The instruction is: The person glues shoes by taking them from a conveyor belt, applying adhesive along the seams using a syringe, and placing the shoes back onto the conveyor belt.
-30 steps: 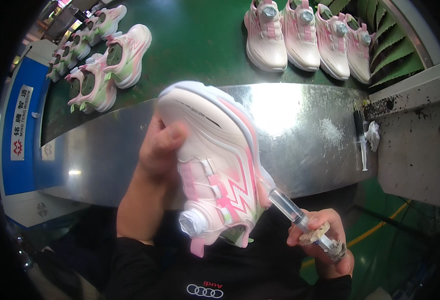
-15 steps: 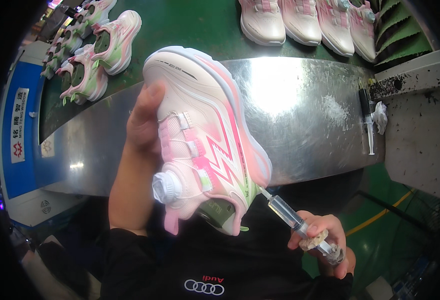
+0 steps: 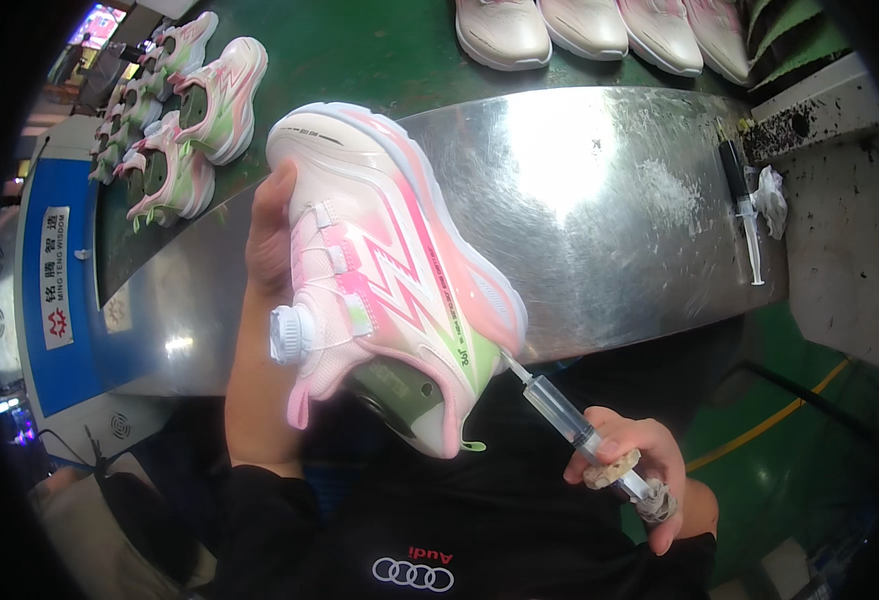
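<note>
A pink and white sneaker with green at the heel is gripped near its toe by my left hand, whose fingers pass behind it. The shoe is tilted, toe up and away, with its side facing me. A white dial sits on its tongue. Wrapped in my right hand is a clear syringe, with lumpy wrapping round its flange and plunger end. The syringe's nozzle touches, or nearly touches, the seam between upper and sole at the heel.
Beneath the shoe lies a shiny metal plate on a green table. Several similar shoes stand at the back left and back right. A second, dark-bodied syringe lies at the right beside crumpled white tissue.
The view has shifted a little. Shoe and syringe have moved together slightly left in it; the nozzle stays at the heel seam, and both hands keep their holds.
</note>
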Motion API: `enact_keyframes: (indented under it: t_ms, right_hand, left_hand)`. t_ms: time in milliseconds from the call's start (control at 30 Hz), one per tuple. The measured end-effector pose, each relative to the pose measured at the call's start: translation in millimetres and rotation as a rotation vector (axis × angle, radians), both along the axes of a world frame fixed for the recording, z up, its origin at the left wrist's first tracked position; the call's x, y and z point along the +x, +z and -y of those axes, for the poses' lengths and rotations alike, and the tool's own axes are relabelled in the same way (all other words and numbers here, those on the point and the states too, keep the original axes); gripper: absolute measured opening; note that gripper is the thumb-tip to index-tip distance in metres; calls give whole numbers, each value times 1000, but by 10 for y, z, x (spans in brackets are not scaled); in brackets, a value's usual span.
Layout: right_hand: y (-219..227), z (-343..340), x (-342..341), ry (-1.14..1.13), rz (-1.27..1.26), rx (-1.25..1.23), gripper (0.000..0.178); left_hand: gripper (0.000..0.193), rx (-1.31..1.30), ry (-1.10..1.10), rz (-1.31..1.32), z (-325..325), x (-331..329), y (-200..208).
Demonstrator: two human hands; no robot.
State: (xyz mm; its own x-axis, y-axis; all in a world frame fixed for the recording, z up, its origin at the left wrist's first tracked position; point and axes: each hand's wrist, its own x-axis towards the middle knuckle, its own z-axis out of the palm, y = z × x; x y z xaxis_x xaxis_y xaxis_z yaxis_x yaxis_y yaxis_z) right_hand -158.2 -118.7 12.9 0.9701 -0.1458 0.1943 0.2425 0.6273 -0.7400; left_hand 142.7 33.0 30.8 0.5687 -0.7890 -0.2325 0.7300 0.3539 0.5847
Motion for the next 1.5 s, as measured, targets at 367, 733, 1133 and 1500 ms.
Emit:
enact_keyframes:
  t_ms: [367,733,1133,1500]
  right_hand:
    - [-110,35,102,-35,27,-264,83]
    - [-60,-42,278,-53,67,-453,79]
    - [22,-150,257,-63,40,-463,80]
    - [345,-163,204,24,-52,-450,81]
  left_hand:
    - [52,349,20,14,-481,11,69]
    - [35,646,123,459,-1296,-299,38]
    - [72,580,-2,63,-1537,-1128,94]
    - [88,265,-134,-183,-1163,-1568,-74]
